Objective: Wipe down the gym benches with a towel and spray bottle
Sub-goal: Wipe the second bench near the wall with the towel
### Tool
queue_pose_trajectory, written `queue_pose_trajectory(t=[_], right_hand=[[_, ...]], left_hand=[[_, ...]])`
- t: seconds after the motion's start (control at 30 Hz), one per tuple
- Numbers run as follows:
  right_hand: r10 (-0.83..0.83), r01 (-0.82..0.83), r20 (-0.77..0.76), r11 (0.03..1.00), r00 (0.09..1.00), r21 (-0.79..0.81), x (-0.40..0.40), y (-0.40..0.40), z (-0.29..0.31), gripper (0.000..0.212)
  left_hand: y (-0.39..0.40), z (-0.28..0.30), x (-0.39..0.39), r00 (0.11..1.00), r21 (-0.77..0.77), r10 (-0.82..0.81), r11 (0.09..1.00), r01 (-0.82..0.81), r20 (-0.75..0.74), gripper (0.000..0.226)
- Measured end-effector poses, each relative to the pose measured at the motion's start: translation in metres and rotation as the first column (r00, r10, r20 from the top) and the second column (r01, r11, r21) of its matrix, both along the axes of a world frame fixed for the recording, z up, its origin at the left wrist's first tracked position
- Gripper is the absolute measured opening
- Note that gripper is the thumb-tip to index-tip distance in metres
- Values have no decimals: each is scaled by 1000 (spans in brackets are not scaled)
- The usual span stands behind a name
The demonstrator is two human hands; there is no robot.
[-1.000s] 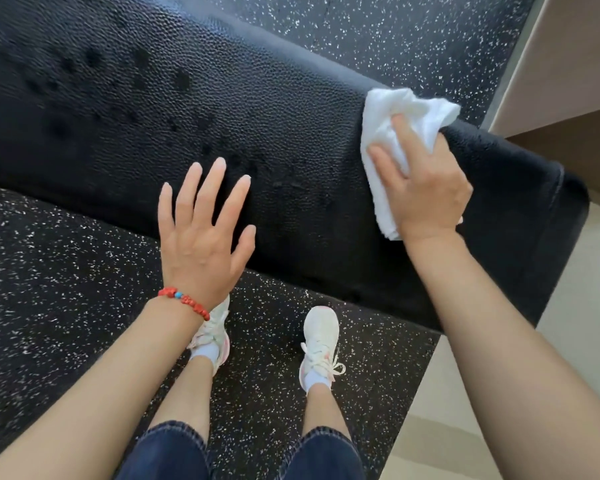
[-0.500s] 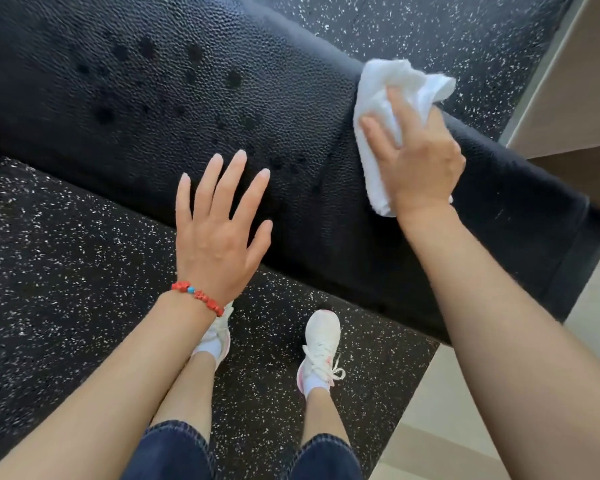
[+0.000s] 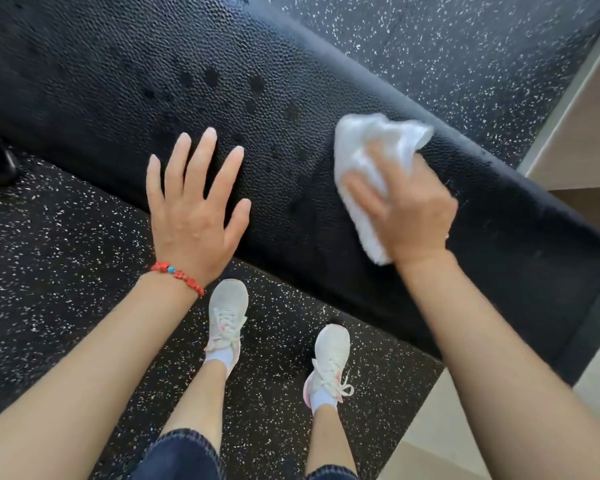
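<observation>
the bench (image 3: 291,109) is a long black pad that runs from the upper left of the frame down to the right edge. its skin is bumpy all over, like lots of tiny pebbles, and a bit shiny. its long edges are round and soft looking. some dark round wet spots (image 3: 212,77) sit on top of it near the middle of the frame.

the towel (image 3: 367,147) is white, soft and fuzzy. it is scrunched into a lumpy wad on the bench, right of the middle of the frame. it looks a little blurry. the right hand (image 3: 405,213) lies on top of it, with the fingers curled over the cloth and pressing it on the pad.

the left hand (image 3: 194,209) is open and flat, with the fingers straight and spread apart. it is at the near edge of the bench, left of the towel and apart from it. i cannot tell if it touches the pad. a bracelet (image 3: 177,277) of red beads with one blue bead is on that wrist.

the floor (image 3: 49,258) is black rubber with many small white specks. two white lace-up shoes (image 3: 227,317) stand on it at the lower middle. dark blue jeans show at the bottom edge. i can see no words or labels anywhere.
</observation>
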State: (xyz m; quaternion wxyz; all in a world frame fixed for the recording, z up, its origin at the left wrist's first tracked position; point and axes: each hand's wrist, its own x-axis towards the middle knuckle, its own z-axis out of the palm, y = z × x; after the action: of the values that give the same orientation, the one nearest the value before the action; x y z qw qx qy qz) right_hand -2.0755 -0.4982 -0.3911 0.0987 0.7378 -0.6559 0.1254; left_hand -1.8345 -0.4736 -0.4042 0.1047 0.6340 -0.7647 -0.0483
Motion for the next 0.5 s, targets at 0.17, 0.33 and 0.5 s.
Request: queue_pose_trajectory(t=[0.17, 0.33, 0.5], right_hand=[[-222, 218, 56, 973, 973, 77, 20, -19, 5, 41], [138, -147, 123, 987, 983, 67, 68, 50, 6, 34], [231, -232, -36, 973, 972, -9, 48, 3, 4, 39]], left_hand=[[-2, 0, -1, 1000, -14, 10, 1000, -10, -15, 47], [-3, 9, 5, 999, 34, -23, 999, 24, -43, 47], [-10, 14, 28, 998, -1, -32, 999, 32, -45, 46]])
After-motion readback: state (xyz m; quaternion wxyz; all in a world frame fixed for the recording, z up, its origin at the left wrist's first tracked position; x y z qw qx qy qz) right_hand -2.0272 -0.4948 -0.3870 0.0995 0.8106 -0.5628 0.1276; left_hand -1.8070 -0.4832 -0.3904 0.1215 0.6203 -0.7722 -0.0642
